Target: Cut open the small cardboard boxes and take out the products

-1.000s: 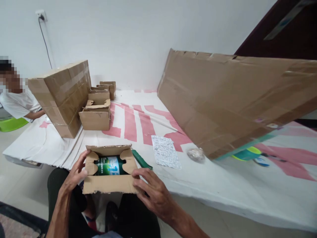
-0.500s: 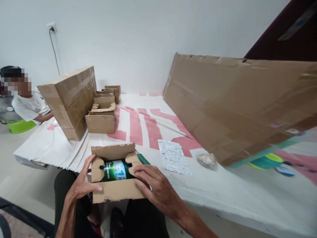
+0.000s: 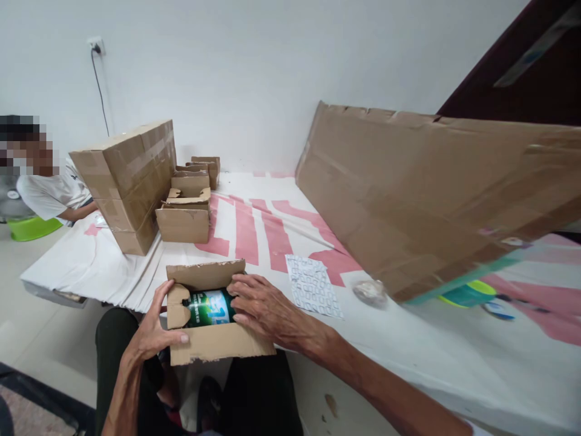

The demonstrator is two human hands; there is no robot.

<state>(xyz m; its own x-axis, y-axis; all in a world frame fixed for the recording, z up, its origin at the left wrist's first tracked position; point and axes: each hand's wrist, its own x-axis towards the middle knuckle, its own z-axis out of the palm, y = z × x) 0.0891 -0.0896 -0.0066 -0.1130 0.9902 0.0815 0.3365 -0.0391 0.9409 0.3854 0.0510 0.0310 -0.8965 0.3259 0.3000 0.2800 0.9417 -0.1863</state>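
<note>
A small open-topped brown cardboard box [image 3: 222,346] sits at the near edge of the tabletop [image 3: 385,348], left of that edge's middle; what supports it underneath is hidden. Its long back flap [image 3: 204,275] stands up, and its front flap slopes toward the person's lap. Inside lies a shiny dark-green container [image 3: 200,310] with a pale blue-and-white printed label, its right end covered.

The left hand [image 3: 152,332] grips the box's left end, thumb on the front flap and fingers around the side. The right hand [image 3: 267,310] reaches across the box's right end, its fingers bent down over the opening; whether they grip a flap or only press there, I cannot tell.

White cloth [image 3: 129,275] with red-pink shapes covers the tabletop. Toward its left end rises a stack of taped brown cartons [image 3: 131,188], and just beside it a row of open brown boxes [image 3: 184,224] runs toward the far edge. Right of the hands lie a white sheet of paper printed with small outlines [image 3: 313,286] and a roundish, shiny bundle [image 3: 370,293], near a large tilted brown cardboard piece [image 3: 422,200].
</note>
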